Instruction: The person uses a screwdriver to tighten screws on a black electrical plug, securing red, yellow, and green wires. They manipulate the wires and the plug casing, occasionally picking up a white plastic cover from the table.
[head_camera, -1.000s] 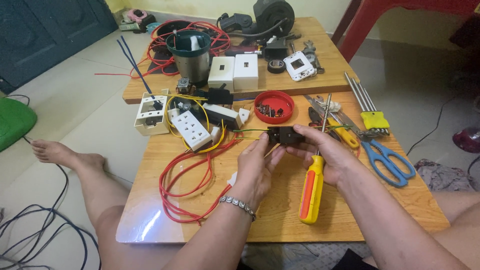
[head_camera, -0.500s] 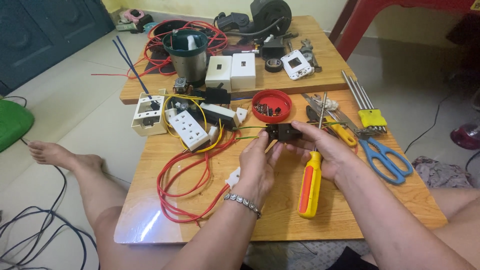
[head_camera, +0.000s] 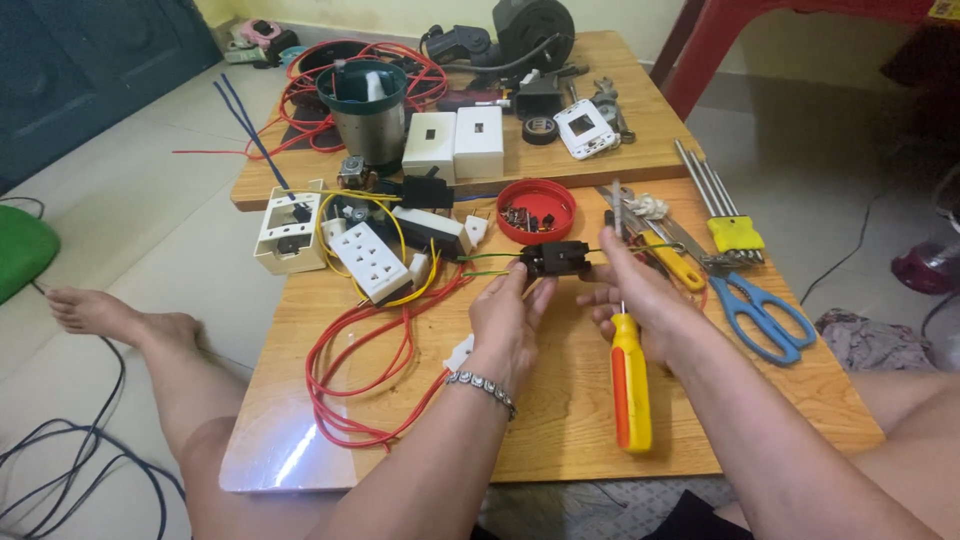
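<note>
Head view looks down on two hands meeting over a low wooden worktop (head_camera: 560, 420): the left hand (head_camera: 508, 318) pinches the near end of a small black electrical part (head_camera: 553, 258) with thumb and fingers pressed on it, and the right hand (head_camera: 632, 292) closes on its far end, so the part hangs in the air between both grips, just above the board. Thin green and yellow wires (head_camera: 480, 262) run off from the left grip toward the white socket strip (head_camera: 372, 260); a tug on the part could, I judge, drag those leads loose or pull the strip along. Directly under the right grip lies an orange-and-yellow screwdriver (head_camera: 630, 395), which a dropping wrist might knock and roll. Just beyond the grips sits a red lid of small screws (head_camera: 536, 210), easily tipped by a stray finger. Loops of red cable (head_camera: 365, 375) sprawl left of the left grip and could snag the bracelet. Blue scissors (head_camera: 760, 315) rest right of the right grip. The worktop stands on a pale tiled floor (head_camera: 130, 210), the person seated with bare legs around it.
</note>
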